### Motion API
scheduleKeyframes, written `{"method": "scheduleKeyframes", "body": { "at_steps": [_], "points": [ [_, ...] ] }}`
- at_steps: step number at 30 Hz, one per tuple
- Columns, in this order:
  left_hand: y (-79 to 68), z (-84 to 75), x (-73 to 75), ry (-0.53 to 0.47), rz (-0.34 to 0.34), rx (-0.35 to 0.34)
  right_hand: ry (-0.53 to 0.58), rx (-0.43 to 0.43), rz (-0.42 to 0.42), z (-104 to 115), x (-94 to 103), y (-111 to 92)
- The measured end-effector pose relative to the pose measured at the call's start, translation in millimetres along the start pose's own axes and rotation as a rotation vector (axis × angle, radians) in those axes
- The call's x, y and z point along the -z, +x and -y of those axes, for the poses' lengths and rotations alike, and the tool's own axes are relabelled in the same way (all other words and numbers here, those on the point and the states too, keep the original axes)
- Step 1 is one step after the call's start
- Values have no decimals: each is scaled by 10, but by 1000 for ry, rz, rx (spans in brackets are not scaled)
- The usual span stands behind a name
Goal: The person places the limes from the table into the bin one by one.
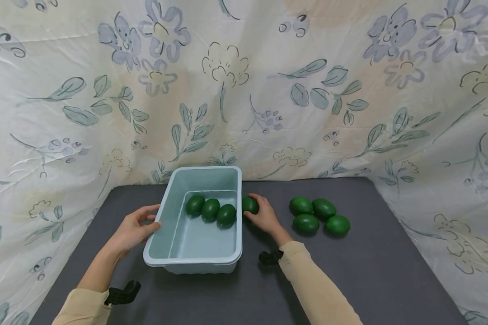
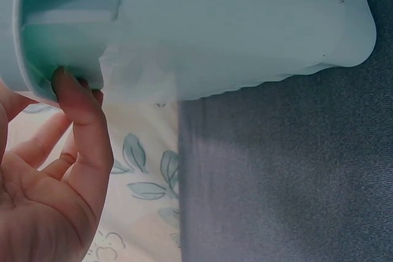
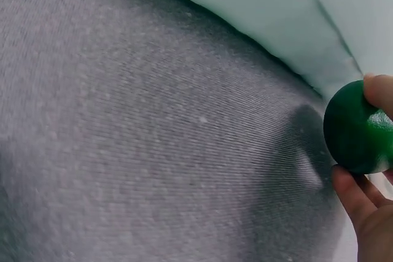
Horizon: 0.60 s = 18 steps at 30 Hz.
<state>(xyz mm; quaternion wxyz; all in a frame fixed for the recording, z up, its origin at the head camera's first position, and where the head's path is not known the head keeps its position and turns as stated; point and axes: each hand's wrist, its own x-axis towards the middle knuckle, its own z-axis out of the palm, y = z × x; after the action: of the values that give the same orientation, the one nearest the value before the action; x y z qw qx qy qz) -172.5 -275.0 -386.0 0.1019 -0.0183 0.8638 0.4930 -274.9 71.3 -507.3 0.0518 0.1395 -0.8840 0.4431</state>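
Note:
A pale blue-green plastic bin (image 1: pixel 203 243) stands on the dark table. My left hand (image 1: pixel 133 229) pinches its left rim between thumb and fingers; the left wrist view shows this hand (image 2: pixel 58 182) at the rim from below. Inside the bin, three glossy green oval fruits (image 1: pixel 210 210) lie in a slanting row. Just outside the right wall, my right hand (image 1: pixel 265 216) holds another green oval fruit (image 1: pixel 250 205). In the right wrist view, thumb and fingers grip this fruit (image 3: pixel 356 130) on opposite sides, close beside the bin wall (image 3: pixel 270 10).
Several more green oval fruits (image 1: pixel 306 224) lie in a cluster on the dark grey table (image 1: pixel 374 271), right of my right hand. A floral cloth (image 1: pixel 244 90) hangs behind the table and along both sides. Black straps (image 1: pixel 124 292) circle both wrists.

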Motion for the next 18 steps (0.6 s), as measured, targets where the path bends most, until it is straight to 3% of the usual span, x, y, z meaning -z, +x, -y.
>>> {"method": "scheduleKeyframes", "body": {
  "at_steps": [18],
  "points": [
    [-10,-19,-4,12,-2,-3,-29,24,-3,159,351,55]
  ]
}}
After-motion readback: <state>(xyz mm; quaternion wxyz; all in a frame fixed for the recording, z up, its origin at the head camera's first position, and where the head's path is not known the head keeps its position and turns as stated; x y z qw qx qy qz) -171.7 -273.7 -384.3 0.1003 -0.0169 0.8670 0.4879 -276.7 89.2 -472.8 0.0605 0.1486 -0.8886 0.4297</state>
